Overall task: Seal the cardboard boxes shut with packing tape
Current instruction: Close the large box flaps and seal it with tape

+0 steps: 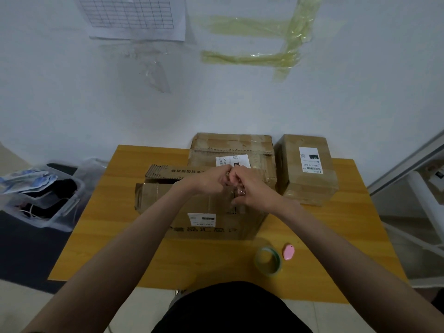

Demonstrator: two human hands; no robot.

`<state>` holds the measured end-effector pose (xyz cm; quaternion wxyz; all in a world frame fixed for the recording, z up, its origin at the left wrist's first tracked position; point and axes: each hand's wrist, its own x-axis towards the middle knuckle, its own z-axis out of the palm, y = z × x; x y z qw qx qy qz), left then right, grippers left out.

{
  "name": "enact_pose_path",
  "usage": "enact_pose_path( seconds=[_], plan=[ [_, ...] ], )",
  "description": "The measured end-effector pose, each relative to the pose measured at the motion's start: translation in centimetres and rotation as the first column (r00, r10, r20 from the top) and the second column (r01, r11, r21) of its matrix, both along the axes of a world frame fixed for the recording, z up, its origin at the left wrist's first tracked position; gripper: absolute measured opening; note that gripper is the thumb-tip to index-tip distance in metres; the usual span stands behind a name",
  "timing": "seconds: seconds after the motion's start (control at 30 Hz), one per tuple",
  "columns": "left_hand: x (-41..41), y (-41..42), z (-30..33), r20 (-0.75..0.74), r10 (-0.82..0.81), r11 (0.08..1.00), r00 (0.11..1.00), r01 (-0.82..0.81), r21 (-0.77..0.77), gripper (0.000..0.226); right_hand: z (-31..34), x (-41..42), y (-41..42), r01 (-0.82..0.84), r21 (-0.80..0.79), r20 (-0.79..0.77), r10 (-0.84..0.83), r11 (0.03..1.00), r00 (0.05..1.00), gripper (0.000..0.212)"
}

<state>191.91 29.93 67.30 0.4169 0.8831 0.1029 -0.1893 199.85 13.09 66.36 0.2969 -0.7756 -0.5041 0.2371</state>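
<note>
Cardboard boxes, three brown corrugated ones, stand on the yellow wooden table (101, 236): the nearest box (204, 212) at centre with its far flap (165, 173) raised, a second box (240, 150) behind it, and a smaller labelled box (310, 169) to the far right. Above the nearest box, the left hand (209, 180) and right hand (252, 188) meet with fingers curled, seemingly pinching a clear strip of tape between them, though the strip itself is hard to make out. A greenish roll of packing tape (268, 260) lies near right, just beside a small pink cutter (288, 251). Judging by looks, the worn cardboard is light and stiff but creases easily; tape is thin and clingy, best held taut by its ends.
</note>
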Motion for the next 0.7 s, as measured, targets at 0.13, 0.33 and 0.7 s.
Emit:
enact_pose_path(
  seconds=[0.13,0.33,0.7],
  plan=[
    [-0.11,-0.02,0.15,0.02,-0.024,0.999,1.0,0.023,0.039,0.049,-0.28,0.06,0.12,-0.022,-0.005,0.001,0.022,1.0,1.0,0.051],
    [0.42,0.19,-0.44,0.007,-0.015,0.999,1.0,0.015,0.038,0.042,-0.54,0.05,0.07,-0.031,-0.007,-0.001,0.031,0.999,1.0,0.051],
    [0.25,0.01,0.18,-0.004,-0.082,0.993,0.997,0.082,-0.08,0.056,-0.82,-0.26,0.14,-0.045,0.015,0.079,0.043,0.999,0.996,0.049]
  ],
)
